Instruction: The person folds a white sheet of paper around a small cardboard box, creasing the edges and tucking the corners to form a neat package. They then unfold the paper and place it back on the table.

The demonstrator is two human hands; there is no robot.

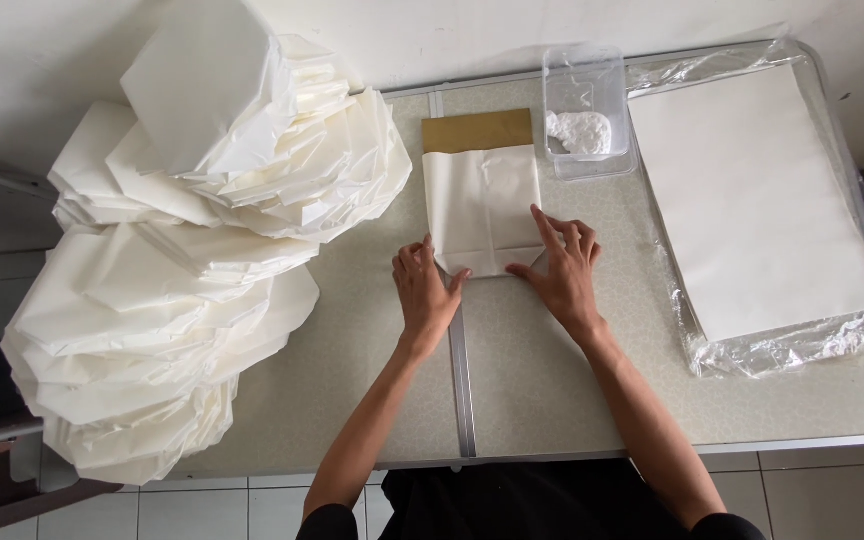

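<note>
Paper sheet [482,205], white and folded, is laid flat mid-counter [552,390] over a tan card [478,130], and its near edge is pinned down by both hands. Left hand [426,295] is spread flat on the lower left corner, nothing gripped. Right hand [562,270] is pressed fingers-out on the lower right. Folded white bags [192,260] are heaped at left; a clear tub [587,110] and wrapped paper stack [752,200] are parked on the right.

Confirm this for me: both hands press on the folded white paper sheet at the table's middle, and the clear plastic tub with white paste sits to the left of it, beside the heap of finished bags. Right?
Not quite. The head view shows the clear plastic tub to the right of the folded white paper sheet, beside the flat stack of white sheets. Both hands, left and right, do press on it.
</note>
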